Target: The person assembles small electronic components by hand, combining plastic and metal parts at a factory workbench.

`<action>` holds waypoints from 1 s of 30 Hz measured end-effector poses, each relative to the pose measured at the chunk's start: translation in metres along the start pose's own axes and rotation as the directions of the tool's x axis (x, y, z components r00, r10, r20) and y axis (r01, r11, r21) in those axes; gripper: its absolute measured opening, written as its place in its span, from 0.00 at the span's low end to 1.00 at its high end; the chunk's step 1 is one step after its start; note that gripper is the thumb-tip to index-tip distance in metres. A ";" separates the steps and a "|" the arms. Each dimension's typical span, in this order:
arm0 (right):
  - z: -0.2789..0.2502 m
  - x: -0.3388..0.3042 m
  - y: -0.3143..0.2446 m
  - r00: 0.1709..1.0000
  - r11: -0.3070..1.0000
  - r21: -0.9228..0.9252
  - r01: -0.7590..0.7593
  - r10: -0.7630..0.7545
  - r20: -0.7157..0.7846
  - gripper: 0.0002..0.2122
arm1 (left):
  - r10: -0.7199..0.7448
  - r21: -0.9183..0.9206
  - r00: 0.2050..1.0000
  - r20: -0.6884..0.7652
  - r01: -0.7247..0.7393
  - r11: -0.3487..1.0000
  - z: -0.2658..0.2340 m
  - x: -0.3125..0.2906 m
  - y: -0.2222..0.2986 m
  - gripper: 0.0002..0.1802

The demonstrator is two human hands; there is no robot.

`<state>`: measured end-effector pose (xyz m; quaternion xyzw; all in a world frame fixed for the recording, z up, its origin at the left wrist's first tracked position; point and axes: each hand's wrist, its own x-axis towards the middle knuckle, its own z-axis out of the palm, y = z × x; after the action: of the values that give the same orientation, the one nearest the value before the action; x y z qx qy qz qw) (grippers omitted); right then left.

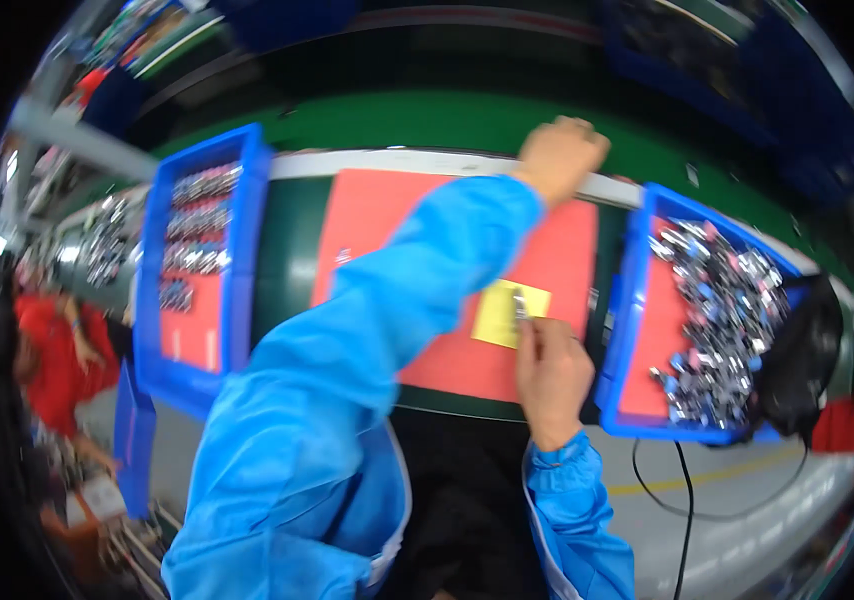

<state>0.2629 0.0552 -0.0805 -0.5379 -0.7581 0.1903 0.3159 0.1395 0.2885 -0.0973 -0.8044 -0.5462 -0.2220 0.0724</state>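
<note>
My right hand (555, 372) is closed in a pinch on a small, dark metallic part (520, 304), held over a yellow paper square (492, 318). That square lies on a red mat (447, 362) in front of me. My left arm reaches across the mat to the far right. At its end, my left hand (561, 158) is closed, its fingers curled over the white far edge by the green surface; whatever they may hold is hidden. A tiny shiny piece (343, 256) sits on the mat's left side.
To the left stands a blue bin (239, 290) with rows of small metal parts on red lining. A second blue bin (637, 290) at right holds a loose heap of similar parts, with a black bag (797, 350) beside it. People in red are at both sides.
</note>
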 end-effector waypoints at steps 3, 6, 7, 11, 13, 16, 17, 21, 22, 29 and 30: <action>0.004 -0.004 0.010 1.000 0.998 -0.057 -0.016 0.015 -0.018 0.05 | 0.026 0.022 1.000 0.002 -0.026 0.999 0.026 0.009 0.000 0.10; 0.002 -0.008 0.006 1.000 1.000 -0.004 -0.015 0.015 -0.017 0.09 | -0.047 0.024 0.992 -0.119 0.050 0.998 0.013 0.001 -0.004 0.11; -0.001 -0.011 -0.002 0.999 0.998 0.046 0.046 -0.047 0.011 0.09 | -0.140 -0.029 0.968 -0.206 0.137 0.990 0.008 -0.008 -0.006 0.14; -0.016 -0.011 -0.023 0.980 0.876 0.453 -0.167 0.200 -0.025 0.12 | -0.430 -0.813 0.903 -0.006 0.246 0.528 -0.080 -0.038 0.032 0.13; -0.017 -0.007 -0.043 0.964 0.652 0.758 -0.005 0.206 -0.170 0.14 | -0.443 -0.982 0.896 0.024 0.105 0.159 -0.142 -0.102 0.038 0.08; -0.031 0.004 -0.062 0.995 0.527 0.848 0.061 0.038 -0.096 0.14 | -0.361 -0.906 0.866 0.345 0.208 -0.369 -0.210 -0.186 0.058 0.07; -0.034 0.005 -0.067 0.997 0.457 0.886 0.077 -0.045 -0.063 0.14 | -0.372 -0.866 0.848 0.378 0.182 -0.465 -0.216 -0.206 0.066 0.07; -0.035 -0.007 -0.082 0.938 0.609 0.790 0.076 -0.313 0.151 0.12 | -0.343 -0.702 0.821 0.456 0.095 -0.706 -0.220 -0.267 0.087 0.08; -0.034 -0.010 -0.086 0.936 0.614 0.785 0.089 -0.320 0.145 0.12 | -0.341 -0.704 0.829 0.444 0.087 -0.705 -0.222 -0.275 0.090 0.08; -0.023 -0.035 -0.107 0.959 0.858 0.513 0.018 -0.160 0.234 0.12 | -0.413 -0.567 0.859 -0.303 0.186 0.802 -0.219 -0.309 0.086 0.11; -0.022 -0.039 -0.109 0.963 0.868 0.496 0.014 -0.146 0.228 0.12 | -0.408 -0.583 0.862 -0.301 0.172 0.794 -0.217 -0.313 0.084 0.11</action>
<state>0.2105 -0.0202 -0.0069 -0.3788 -0.7412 0.4311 0.3483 0.0601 -0.0873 -0.0294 -0.6305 -0.5533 -0.5388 -0.0783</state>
